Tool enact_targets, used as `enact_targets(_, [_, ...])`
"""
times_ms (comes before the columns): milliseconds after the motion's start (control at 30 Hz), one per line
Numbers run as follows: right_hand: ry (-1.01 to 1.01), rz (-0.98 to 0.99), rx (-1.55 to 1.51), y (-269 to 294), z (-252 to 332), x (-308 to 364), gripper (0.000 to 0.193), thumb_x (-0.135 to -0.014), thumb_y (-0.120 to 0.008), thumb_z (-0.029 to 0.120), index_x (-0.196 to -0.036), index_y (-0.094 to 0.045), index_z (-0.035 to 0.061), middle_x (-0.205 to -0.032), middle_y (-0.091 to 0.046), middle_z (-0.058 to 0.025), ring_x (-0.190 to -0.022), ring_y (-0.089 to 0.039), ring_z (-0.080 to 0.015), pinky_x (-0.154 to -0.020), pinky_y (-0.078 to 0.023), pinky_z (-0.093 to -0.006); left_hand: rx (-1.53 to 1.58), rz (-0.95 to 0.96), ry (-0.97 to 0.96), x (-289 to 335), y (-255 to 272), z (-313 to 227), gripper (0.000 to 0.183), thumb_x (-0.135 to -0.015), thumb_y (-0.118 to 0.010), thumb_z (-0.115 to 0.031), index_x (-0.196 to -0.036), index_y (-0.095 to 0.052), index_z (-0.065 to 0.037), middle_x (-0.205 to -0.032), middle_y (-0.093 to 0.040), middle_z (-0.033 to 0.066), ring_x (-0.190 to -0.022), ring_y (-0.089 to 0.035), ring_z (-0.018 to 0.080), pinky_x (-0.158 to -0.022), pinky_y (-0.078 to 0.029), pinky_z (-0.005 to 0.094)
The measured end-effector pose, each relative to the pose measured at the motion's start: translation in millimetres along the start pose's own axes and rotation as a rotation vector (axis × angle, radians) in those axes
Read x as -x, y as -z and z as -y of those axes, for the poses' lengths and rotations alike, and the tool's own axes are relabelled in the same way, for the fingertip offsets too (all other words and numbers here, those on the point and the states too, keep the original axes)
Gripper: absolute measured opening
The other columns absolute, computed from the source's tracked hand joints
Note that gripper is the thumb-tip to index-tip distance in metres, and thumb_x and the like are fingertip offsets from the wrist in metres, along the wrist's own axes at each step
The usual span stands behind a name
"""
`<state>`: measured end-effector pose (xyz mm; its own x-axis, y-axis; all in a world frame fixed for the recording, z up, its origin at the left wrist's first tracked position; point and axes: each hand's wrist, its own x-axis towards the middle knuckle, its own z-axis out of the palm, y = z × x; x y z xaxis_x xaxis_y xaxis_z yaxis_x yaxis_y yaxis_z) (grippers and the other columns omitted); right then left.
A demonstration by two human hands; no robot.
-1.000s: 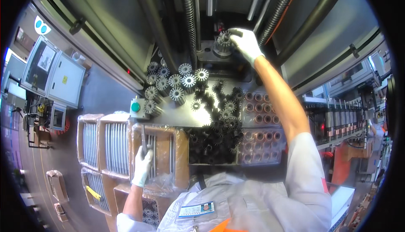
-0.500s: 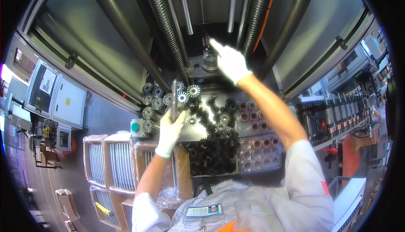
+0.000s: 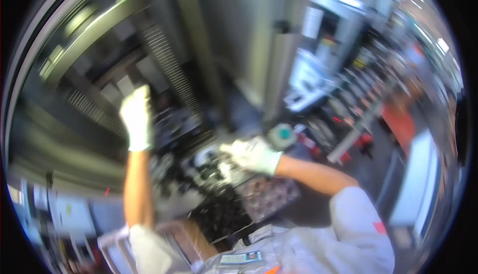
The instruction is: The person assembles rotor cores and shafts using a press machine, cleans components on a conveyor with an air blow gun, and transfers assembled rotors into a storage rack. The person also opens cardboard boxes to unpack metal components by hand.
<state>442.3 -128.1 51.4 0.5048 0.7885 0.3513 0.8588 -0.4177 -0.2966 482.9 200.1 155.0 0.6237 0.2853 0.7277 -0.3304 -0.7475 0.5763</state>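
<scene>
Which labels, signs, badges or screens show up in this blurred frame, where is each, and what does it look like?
Badge: on the person's chest at the bottom edge, a small rectangle, pale with a blue strip.
Patch: on the right sleeve, small and red-orange.
Sheet or sign: on the grey machine panel, upper middle, an upright white rectangle, too blurred to tell more.
No screen is clearly distinguishable.

The counter [image 3: 199, 194] sits low in the blurred view, a pale surface inside the machine opening. Dark gears [image 3: 219, 214] lie heaped on it toward the near edge, and paler toothed gears [image 3: 211, 167] lie on it farther in. Just right of the dark heap rests a tray [image 3: 269, 197] of round sockets, touching the gears' edge. Motion blur hides how many pieces there are and how each one lies.
</scene>
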Motion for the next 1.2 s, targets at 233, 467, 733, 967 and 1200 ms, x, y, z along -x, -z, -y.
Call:
enact_targets(233, [-0.410,0.112,-0.117,22,-15,155,0.034,-0.095,-0.057,0.024,-0.127,-0.065,0.0182,-0.092,-0.067,-0.0092,-0.079,-0.068,-0.0302,-0.069,-0.054,-0.0436,0.407,-0.130,0.194,-62,-1,106,0.039,-0.097,-0.060,-0.030,-0.065,-0.053,-0.010,-0.055,-0.038,-0.0055,-0.046,-0.040,0.0073,-0.043,-0.033,0.0216])
enact_targets(467, [-0.562,-0.149,-0.300,68,-41,159,0.035,-0.094,-0.058,0.013,-0.128,-0.064,0.0082,-0.116,-0.068,-0.0198,-0.106,-0.066,-0.0371,-0.095,-0.052,-0.0420,0.272,0.088,0.465,-74,31,82,0.046,-0.104,-0.052,-0.035,-0.132,-0.062,-0.001,-0.089,-0.061,0.0046,-0.070,-0.051,0.0158,-0.069,-0.047,0.0345])
enact_targets(733, [-0.315,-0.251,0.122,66,-90,108,0.038,-0.092,-0.054,0.005,-0.129,-0.060,0.0028,-0.127,-0.065,-0.0176,-0.118,-0.061,-0.0355,-0.102,-0.048,-0.0427,0.037,0.576,0.135,163,4,-127,0.035,-0.090,-0.070,-0.018,-0.121,-0.068,-0.001,-0.123,-0.067,0.0137,-0.111,-0.063,0.0239,-0.101,-0.047,0.0354])
enact_targets(967, [-0.070,-0.052,0.140,13,-120,135,0.041,-0.086,-0.055,0.002,-0.126,-0.062,0.0044,-0.125,-0.065,-0.0201,-0.115,-0.062,-0.0380,-0.098,-0.050,-0.0469,-0.303,0.839,0.021,315,-56,-140,0.027,-0.087,-0.068,-0.028,-0.105,-0.068,-0.008,-0.090,-0.068,0.0161,-0.073,-0.067,0.0351,-0.064,-0.053,0.0458])
enact_targets(1200, [-0.247,-0.069,-0.094,26,-59,146,0.034,-0.094,-0.061,0.007,-0.128,-0.062,0.0004,-0.126,-0.064,-0.0201,-0.120,-0.059,-0.0381,-0.105,-0.044,-0.0439,-0.359,0.738,-0.124,340,-82,-123,0.019,-0.082,-0.067,-0.022,-0.086,-0.061,-0.004,-0.088,-0.059,0.0179,-0.077,-0.063,0.0352,-0.063,-0.050,0.0486])
